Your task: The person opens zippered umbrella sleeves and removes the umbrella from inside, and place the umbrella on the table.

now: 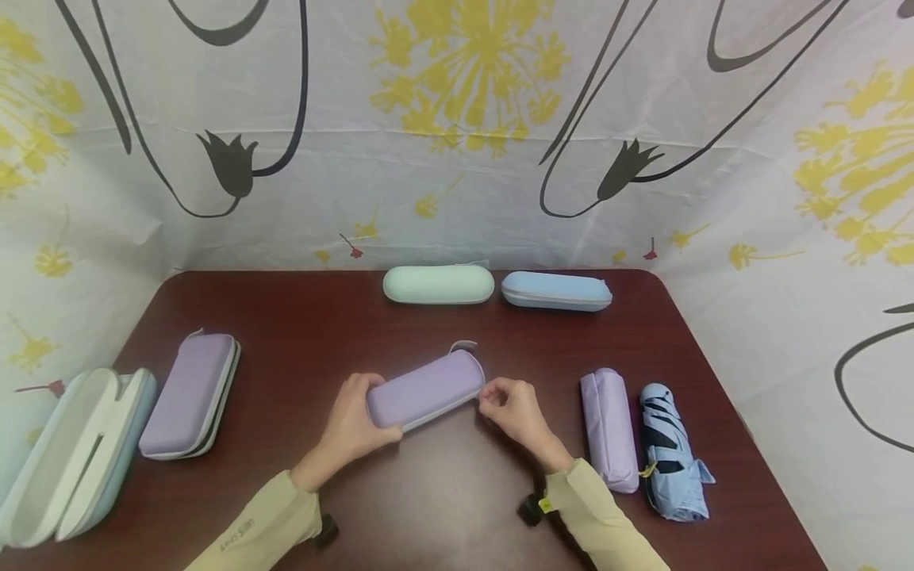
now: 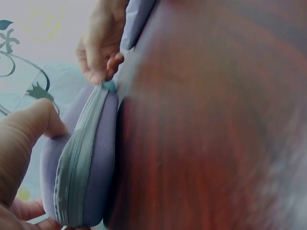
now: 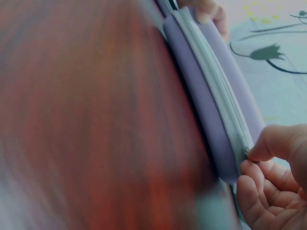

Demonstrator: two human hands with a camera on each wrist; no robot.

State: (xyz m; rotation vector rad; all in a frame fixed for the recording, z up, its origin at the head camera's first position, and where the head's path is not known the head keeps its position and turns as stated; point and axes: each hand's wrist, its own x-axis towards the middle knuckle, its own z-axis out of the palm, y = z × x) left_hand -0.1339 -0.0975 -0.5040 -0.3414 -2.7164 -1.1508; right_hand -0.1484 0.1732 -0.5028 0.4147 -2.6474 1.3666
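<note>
A purple zip case lies slantwise on the table, its grey zipper facing the person's side. My left hand grips its left end, thumb on the near side and fingers around the far side. At the case's right end my right hand pinches the small zipper pull between thumb and forefinger. In the left wrist view the zipper runs along the case toward the pinching fingers. The zipper looks closed along the part that shows. A fabric loop stands up at the far right corner.
Left of the hands are another purple case and an open pale blue case. A mint case and a blue case lie along the back edge. To the right are a folded lilac umbrella and a folded blue umbrella.
</note>
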